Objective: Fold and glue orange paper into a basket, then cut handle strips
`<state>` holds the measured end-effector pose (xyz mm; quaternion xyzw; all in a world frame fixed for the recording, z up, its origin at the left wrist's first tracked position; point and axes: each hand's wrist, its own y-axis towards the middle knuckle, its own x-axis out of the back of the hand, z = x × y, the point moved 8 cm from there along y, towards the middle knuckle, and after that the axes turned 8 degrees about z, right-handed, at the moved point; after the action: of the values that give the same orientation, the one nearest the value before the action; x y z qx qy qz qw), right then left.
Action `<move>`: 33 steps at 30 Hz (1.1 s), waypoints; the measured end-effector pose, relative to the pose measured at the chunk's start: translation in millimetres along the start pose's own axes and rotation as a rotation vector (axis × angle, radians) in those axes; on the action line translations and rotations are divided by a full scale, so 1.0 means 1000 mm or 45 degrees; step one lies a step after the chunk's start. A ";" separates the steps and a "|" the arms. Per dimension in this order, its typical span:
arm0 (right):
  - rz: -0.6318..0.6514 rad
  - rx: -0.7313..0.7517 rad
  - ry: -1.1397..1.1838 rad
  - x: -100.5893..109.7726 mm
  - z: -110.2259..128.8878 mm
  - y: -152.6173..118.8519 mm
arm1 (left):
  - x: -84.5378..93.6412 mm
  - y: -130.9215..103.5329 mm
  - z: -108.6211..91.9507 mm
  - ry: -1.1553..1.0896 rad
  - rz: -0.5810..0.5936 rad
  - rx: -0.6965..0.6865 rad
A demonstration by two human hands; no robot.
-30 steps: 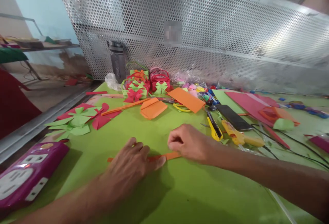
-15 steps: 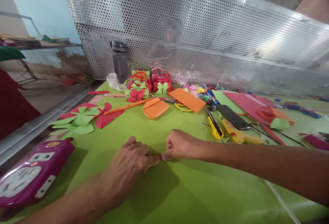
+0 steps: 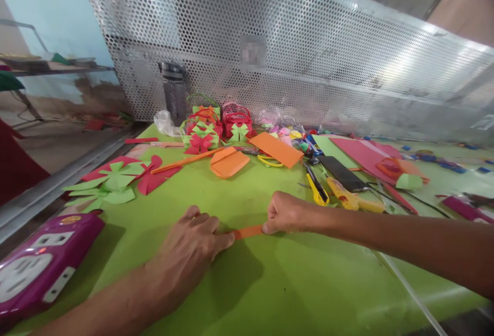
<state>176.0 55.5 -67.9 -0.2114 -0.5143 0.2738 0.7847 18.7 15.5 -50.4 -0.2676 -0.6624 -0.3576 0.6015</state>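
Note:
A short orange paper strip (image 3: pixel 249 231) stretches between my two hands, just above or on the green tabletop. My left hand (image 3: pixel 196 238) pinches its left end, thumb and fingers closed. The right end is in my right hand (image 3: pixel 283 213), whose fingers are curled into a fist. Beyond them lies a folded orange paper piece (image 3: pixel 229 163), with a flat orange sheet (image 3: pixel 276 149) behind it. A yellow utility knife (image 3: pixel 317 187) and a yellow glue gun (image 3: pixel 343 195) rest near my right wrist.
A purple power strip (image 3: pixel 46 264) stands at the left edge. Green paper cutouts (image 3: pixel 116 184) lie behind it. Small red baskets (image 3: pixel 236 120) and a grey bottle (image 3: pixel 175 94) stand before the perforated metal panel (image 3: pixel 309 48). A black phone (image 3: pixel 342 173) lies right of centre.
My right hand has moved right, away from my left, and a length of orange strip now shows between them. The whole view has shifted slightly.

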 end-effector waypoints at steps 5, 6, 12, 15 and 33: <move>-0.041 0.001 0.037 0.004 -0.023 -0.009 | 0.002 0.001 -0.001 0.006 0.044 0.028; -0.050 0.001 0.039 0.005 -0.028 -0.011 | 0.002 0.002 -0.002 0.003 0.043 0.025; -0.055 -0.053 0.002 0.014 -0.041 -0.020 | 0.000 0.004 0.001 -0.012 0.122 0.073; -0.077 -0.082 -0.061 0.029 -0.026 -0.025 | 0.002 0.005 0.000 -0.006 0.165 0.080; 0.120 -0.002 -0.018 0.008 0.009 0.005 | -0.006 0.002 0.005 0.032 0.083 0.052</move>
<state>169.1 65.0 -62.5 -0.2340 -0.5095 0.3118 0.7671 17.7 21.3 -56.0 -0.2724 -0.6528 -0.3276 0.6264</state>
